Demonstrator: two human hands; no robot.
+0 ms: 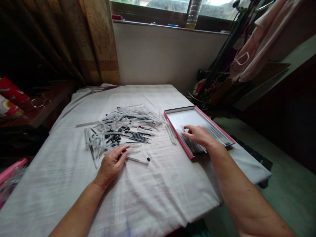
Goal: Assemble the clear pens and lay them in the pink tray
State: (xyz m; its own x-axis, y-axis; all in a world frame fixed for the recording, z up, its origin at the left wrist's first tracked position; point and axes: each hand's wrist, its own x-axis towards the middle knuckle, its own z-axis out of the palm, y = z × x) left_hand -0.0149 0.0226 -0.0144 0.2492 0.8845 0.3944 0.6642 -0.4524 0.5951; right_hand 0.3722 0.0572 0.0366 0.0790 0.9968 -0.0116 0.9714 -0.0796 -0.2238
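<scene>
My left hand (112, 165) rests low over the cloth with thumb and fingers closed on a clear pen (138, 160) that points right. A small black cap (148, 159) sits at the pen's far end. Just beyond this hand spreads a loose pile of clear pen barrels (128, 117), dark refills (137, 136) and black caps (116, 137). Over a shallow pink-edged box (180, 116), my right hand (198, 135) has thumb and forefinger apart. Beneath and beside it, clear pens (214, 133) lie in a row inside the box; some are hidden by the hand.
A white cloth (153, 194) covers the table, whose right edge falls away to the floor (291, 197). Several clear barrels (170, 133) lie against the box's left side. Behind stand a wall (158, 52) and a curtain (101, 36); pink cloth (261, 39) hangs at right.
</scene>
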